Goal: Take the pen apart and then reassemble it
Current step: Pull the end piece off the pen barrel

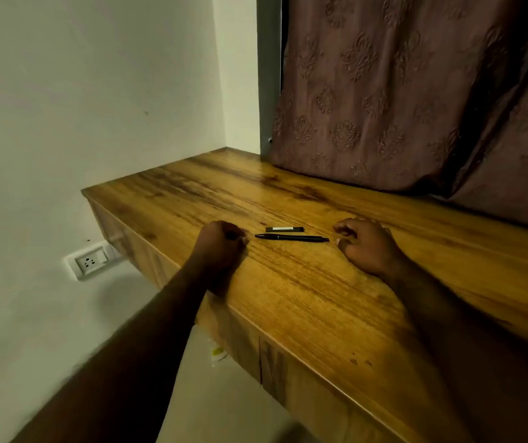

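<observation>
A slim black pen body (291, 238) lies flat on the wooden counter (288, 298), its tip pointing left. Just behind it lies a short black cap (285, 229) with a silver clip, parallel to the pen. My left hand (221, 243) rests on the counter just left of the pen's tip, its fingers curled in with nothing visible in them. My right hand (365, 244) rests to the right of the pen's end, fingers loosely bent and apart, holding nothing. Neither hand touches the pen.
A patterned brown curtain (400, 91) hangs down onto the counter's back edge. A white wall stands to the left with a power socket (91, 261) below counter height. The counter's front edge runs diagonally toward the lower right, with cabinet doors under it.
</observation>
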### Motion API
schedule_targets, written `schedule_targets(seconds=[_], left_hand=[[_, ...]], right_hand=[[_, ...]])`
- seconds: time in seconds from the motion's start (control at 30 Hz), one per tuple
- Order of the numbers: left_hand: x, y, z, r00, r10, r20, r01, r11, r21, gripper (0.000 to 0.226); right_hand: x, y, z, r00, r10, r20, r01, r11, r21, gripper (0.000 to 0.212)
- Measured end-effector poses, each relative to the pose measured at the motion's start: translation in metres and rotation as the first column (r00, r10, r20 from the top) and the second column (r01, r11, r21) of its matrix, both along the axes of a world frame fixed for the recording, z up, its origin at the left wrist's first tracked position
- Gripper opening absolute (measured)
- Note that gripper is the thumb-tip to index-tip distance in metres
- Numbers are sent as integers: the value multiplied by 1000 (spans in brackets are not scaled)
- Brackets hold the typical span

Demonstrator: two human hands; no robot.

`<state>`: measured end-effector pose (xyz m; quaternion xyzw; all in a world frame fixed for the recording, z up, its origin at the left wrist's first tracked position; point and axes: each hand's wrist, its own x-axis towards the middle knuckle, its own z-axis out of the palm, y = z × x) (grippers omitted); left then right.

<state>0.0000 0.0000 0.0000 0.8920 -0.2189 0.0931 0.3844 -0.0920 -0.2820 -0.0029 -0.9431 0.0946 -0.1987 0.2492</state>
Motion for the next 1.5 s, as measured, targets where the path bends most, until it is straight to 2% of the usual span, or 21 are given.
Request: schedule_targets(seconds=[0.2,0.3,0.43,0.57,0.63,0.77,0.87,0.97,1.1,1.2,1.27,1.37,1.5], left_hand=[[-2,-7,2,997,-69,46,63,990,125,14],[-5,-11,5,985,-128,112,109,981,163,13],[-8,-13,7,968,-208,143,175,961,213,25],[-18,-14,6,974,-186,131,170,978,124,23],[-26,-17,6,989,-127,78,123,991,62,13],[-32,-17,0,999,-29,-17,28,998,-50,12],[-44,-17,-3,993,-104,-53,100,992,-75,13],[-61,-24,-3,986,-167,13,167,985,-38,15],[-67,-30,-3,973,-202,107,187,973,135,13],[-69,-29,-6,967,-199,157,185,978,97,9],[-70,-28,-8,960,-201,193,186,978,92,9],[-69,-31,-9,955,-207,214,192,977,89,9],[-69,-41,-6,954,-212,212,215,977,12,4]], right_hand=[[-1,19,3,999,6,-51,-15,984,-175,37],[1,23,3,999,19,-48,-28,983,-182,29],[3,27,4,998,54,-39,-59,984,-169,23],[0,26,4,996,77,-32,-81,987,-138,21],[-5,28,6,995,93,-25,-96,989,-111,20],[-22,30,7,990,139,-1,-139,990,6,18],[-37,33,4,987,161,4,-161,984,77,16],[-51,37,4,990,143,16,-144,982,119,16],[-68,35,3,983,182,23,-182,953,242,23],[-77,24,5,989,127,76,-147,900,409,33],[-76,19,8,991,82,104,-122,873,471,26],[-71,23,10,995,55,82,-88,869,487,23],[-65,29,11,990,108,91,-140,849,510,17]])
